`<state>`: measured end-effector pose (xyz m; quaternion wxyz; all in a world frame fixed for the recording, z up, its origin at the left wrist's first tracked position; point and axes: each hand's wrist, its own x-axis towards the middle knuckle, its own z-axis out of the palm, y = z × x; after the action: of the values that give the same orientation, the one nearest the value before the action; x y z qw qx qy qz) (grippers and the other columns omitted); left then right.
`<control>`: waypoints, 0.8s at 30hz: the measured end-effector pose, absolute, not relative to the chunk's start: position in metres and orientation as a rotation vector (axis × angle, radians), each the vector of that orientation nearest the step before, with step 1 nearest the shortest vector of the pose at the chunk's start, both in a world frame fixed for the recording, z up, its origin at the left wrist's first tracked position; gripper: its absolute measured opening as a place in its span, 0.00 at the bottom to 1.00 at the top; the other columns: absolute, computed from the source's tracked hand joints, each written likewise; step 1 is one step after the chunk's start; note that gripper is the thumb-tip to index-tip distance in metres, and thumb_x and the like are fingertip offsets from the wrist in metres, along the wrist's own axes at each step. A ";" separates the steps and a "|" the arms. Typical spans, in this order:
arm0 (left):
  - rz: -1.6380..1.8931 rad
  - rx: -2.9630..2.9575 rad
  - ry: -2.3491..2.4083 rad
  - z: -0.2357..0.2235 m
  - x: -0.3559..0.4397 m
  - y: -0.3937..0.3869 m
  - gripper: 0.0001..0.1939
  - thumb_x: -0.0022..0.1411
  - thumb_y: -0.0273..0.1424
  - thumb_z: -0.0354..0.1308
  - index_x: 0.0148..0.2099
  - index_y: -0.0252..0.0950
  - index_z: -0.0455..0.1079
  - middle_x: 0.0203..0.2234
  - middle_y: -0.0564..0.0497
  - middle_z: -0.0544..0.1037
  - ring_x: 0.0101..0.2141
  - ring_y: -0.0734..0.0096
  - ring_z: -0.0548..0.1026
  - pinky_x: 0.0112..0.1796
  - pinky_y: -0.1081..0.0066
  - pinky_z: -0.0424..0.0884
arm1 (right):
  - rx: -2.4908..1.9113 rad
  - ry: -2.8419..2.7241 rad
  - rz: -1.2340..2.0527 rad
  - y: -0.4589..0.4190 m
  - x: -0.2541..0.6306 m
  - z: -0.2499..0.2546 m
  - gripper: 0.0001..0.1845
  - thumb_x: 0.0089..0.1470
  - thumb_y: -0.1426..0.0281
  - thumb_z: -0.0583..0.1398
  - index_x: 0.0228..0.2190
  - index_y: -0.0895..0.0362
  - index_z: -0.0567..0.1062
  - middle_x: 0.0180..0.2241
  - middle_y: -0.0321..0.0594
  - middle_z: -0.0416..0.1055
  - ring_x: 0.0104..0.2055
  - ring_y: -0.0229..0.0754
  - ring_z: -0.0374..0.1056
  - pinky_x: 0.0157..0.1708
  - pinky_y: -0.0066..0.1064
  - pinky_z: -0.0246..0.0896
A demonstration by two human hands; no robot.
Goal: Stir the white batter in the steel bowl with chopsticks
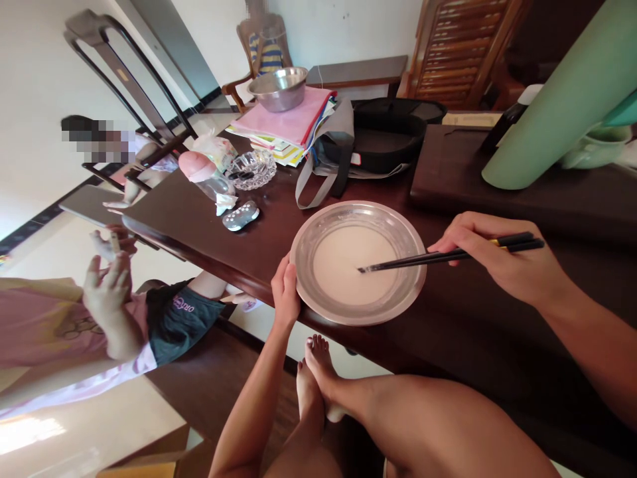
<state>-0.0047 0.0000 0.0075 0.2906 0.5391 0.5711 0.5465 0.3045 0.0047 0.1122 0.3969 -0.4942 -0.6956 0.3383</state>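
A round metal bowl [408, 292] stands at the near edge of the dark wooden table, holding a pale, milky liquid [348, 255]. My left hand [286, 292] grips the bowl's left rim, fingers on its outer side. In my right hand [497, 255], at the bowl's right, is a pair of black chopsticks [413, 260] with gold bands. Their tips rest in the liquid near the middle of the bowl. Part of my right hand's fingers is hidden behind the chopsticks and the hand itself.
Behind the bowl lie a grey-black bag [378, 143] and stacked folders [293, 126] under a second metal bowl [279, 89]. A glass ashtray [253, 171], game controller [241, 216] and pink-capped bottle [204, 176] are leftward. A green cylinder [547, 113] stands right. Several people sit nearby.
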 end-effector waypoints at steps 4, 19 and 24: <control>1.459 1.443 1.523 0.008 -0.005 0.000 0.25 0.65 0.47 0.48 0.52 0.35 0.72 0.49 0.45 0.76 0.51 0.59 0.72 0.52 0.65 0.65 | -1.232 -1.813 0.953 0.005 0.302 0.111 0.11 0.55 0.58 0.58 0.24 0.44 0.75 0.27 0.33 0.75 0.32 0.46 0.70 0.33 0.41 0.64; 1.455 1.451 1.517 0.009 -0.004 0.000 0.24 0.66 0.45 0.47 0.53 0.36 0.72 0.49 0.46 0.76 0.50 0.60 0.72 0.52 0.66 0.65 | -1.276 -1.765 0.845 0.005 0.302 0.112 0.13 0.55 0.57 0.57 0.23 0.45 0.75 0.27 0.34 0.74 0.31 0.45 0.68 0.32 0.40 0.61; 1.458 1.448 1.508 0.008 -0.005 0.000 0.23 0.66 0.44 0.47 0.53 0.36 0.72 0.49 0.46 0.76 0.50 0.60 0.72 0.52 0.66 0.65 | -1.233 -1.761 0.937 0.005 0.302 0.110 0.14 0.54 0.56 0.58 0.22 0.45 0.76 0.26 0.34 0.74 0.29 0.43 0.69 0.31 0.39 0.62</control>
<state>-0.0045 -0.0001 0.0076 0.2922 0.5433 0.5657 0.5472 0.3017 0.0048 0.1104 0.3879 -0.4845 -0.6921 0.3684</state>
